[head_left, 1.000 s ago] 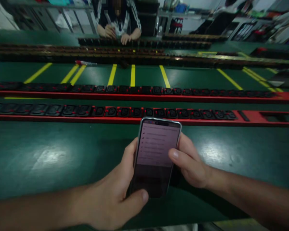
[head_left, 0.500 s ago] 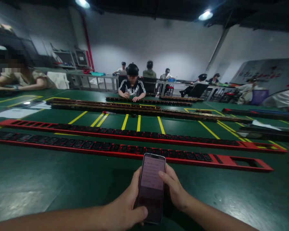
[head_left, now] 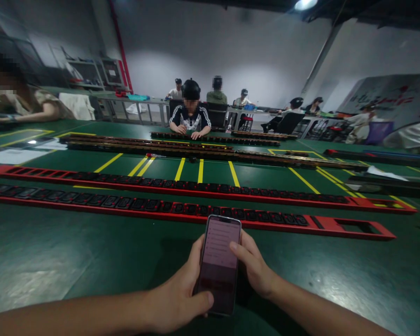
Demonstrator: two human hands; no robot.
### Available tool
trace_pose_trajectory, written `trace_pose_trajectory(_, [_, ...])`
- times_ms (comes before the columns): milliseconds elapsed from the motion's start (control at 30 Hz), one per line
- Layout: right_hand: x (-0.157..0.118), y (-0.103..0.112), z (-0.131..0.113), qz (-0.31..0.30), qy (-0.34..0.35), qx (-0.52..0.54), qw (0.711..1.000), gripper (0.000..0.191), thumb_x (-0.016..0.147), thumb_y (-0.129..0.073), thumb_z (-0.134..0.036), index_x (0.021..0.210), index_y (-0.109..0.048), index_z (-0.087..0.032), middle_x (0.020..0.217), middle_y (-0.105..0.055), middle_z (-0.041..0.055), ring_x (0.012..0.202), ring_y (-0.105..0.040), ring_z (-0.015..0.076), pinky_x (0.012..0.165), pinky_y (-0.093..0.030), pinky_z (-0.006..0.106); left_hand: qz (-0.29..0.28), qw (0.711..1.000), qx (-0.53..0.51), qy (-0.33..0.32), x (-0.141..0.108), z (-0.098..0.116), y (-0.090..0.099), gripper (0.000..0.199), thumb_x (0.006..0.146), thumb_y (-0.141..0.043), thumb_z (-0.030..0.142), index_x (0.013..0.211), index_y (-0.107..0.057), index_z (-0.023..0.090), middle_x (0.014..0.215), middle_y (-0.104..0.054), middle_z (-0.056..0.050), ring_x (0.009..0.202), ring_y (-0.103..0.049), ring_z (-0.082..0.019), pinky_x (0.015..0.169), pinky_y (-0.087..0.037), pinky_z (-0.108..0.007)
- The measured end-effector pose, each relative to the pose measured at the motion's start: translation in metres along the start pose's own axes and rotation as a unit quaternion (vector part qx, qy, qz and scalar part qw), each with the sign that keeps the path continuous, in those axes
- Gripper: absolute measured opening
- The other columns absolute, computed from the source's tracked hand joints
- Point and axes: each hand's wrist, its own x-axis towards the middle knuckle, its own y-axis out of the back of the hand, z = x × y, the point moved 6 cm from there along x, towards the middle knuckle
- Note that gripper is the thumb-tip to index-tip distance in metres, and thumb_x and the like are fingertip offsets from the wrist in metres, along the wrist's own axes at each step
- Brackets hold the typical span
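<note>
At the lower left of the frame the left hand (head_left: pixel 180 298) was wrapped around a phone (head_left: pixel 218 263), its thumb laid across the bottom edge of the screen and its fingers curled out of sight behind the case. The phone stood tilted up above the green tabletop (head_left: pixel 73 261) at lower centre, just short of the nearest red socket strip (head_left: pixel 168 207). To its right, the right hand (head_left: pixel 254 268) cupped the other edge, thumb resting on the glass. The text on the screen was too blurred to read. Because the phone hung in the air on thumb pressure, a loosened grip could probably have dropped it onto the tabletop or the strip.
</note>
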Motion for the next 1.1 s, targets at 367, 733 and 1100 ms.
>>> trace_pose_trajectory(367, [-0.0003,0.0011,0.0026,-0.005,-0.034,0.001,0.999,0.034,0.089,-0.061,-0.038,0.117,-0.058,-0.019,0.11,-0.069,0.0061,0.095,-0.065,0.018,0.09,-0.051,0.035,-0.005,1.0,0.015,0.001,0.0008,0.0055,0.0014,0.094,0.087,-0.061,0.047,0.151,0.007,0.029,0.136,-0.036,-0.018,0.08,-0.053,-0.016,0.06,-0.049,-0.028])
trace_pose_trajectory(733, [-0.0028,-0.0041,0.0004,-0.043,-0.052,-0.002,0.998,0.048,0.082,-0.071,-0.037,0.123,-0.052,-0.02,0.116,-0.066,0.0082,0.103,-0.064,0.0216,0.092,-0.051,0.039,0.005,1.0,0.024,-0.003,-0.0004,0.0021,0.0016,0.098,0.088,-0.057,0.052,0.152,0.013,0.026,0.139,-0.034,-0.019,0.08,-0.051,-0.016,0.066,-0.051,-0.031])
trace_pose_trajectory(1100, [-0.0035,-0.0037,0.0011,-0.032,-0.061,0.008,0.998,0.049,0.08,-0.072,-0.038,0.122,-0.055,-0.021,0.114,-0.066,0.0071,0.104,-0.062,0.0223,0.094,-0.049,0.04,0.018,1.0,0.007,-0.014,0.001,0.0005,0.0005,0.096,0.085,-0.059,0.056,0.152,0.002,0.024,0.127,-0.044,-0.017,0.081,-0.054,-0.017,0.06,-0.049,-0.028])
